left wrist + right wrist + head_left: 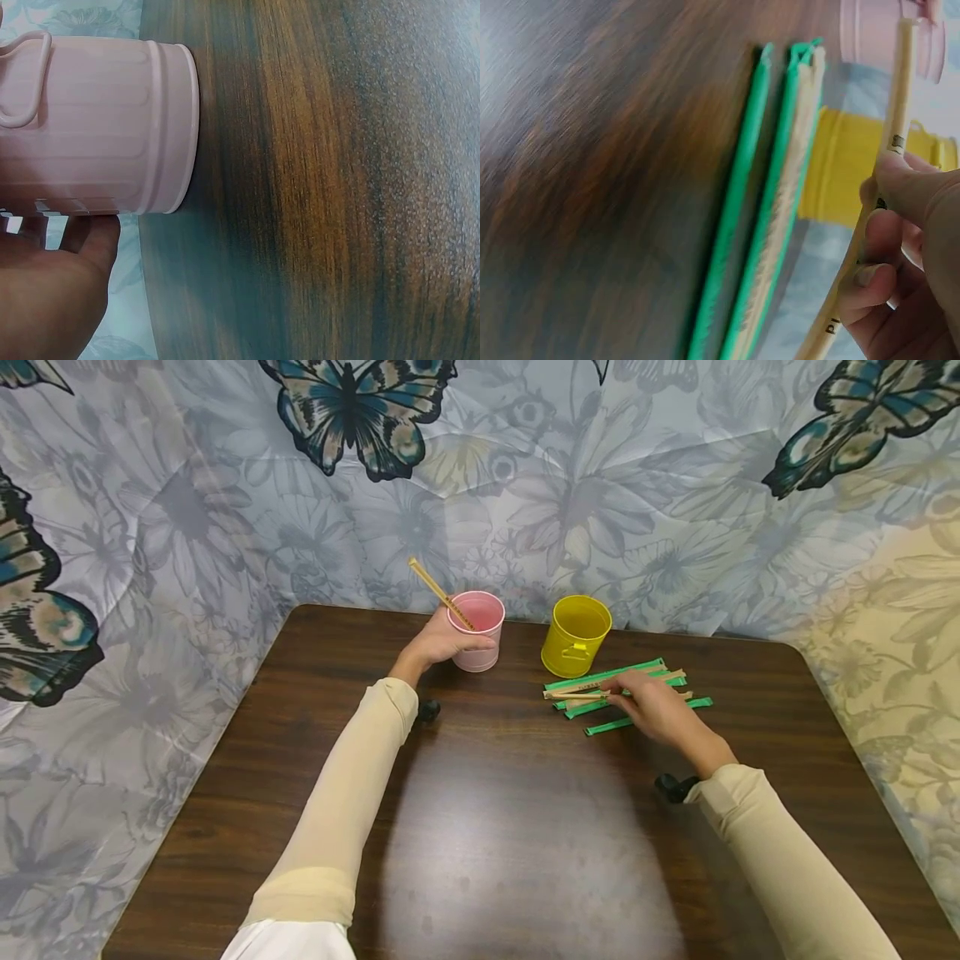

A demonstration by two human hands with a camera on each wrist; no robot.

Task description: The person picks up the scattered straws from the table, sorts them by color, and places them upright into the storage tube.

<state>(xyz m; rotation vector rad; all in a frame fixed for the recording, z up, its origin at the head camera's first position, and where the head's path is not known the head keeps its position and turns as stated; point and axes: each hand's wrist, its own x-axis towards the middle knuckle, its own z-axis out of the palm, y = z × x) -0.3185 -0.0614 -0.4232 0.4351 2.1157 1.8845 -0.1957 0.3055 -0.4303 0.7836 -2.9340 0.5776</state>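
A pink bucket (480, 660) stands upright near the table's back edge. My left hand (435, 639) holds it from the left, thumb across its front. A thin tan stick in a wrapper (431, 582) leans out of this bucket to the left. My right hand (651, 702) pinches another tan wrapped stick (904, 75), printed with dark letters, between thumb and fingers. Below that hand lies a loose pile of green wrapped sticks (735, 199) and tan ones. In the left wrist view, the pink bucket's side (97, 120) shows with fingers beside it.
A yellow bucket (566, 656) stands right of the pink one, just behind the pile. The brown wooden table (525, 827) reaches back to a hanging cloth (465, 510) printed with flowers and butterflies.
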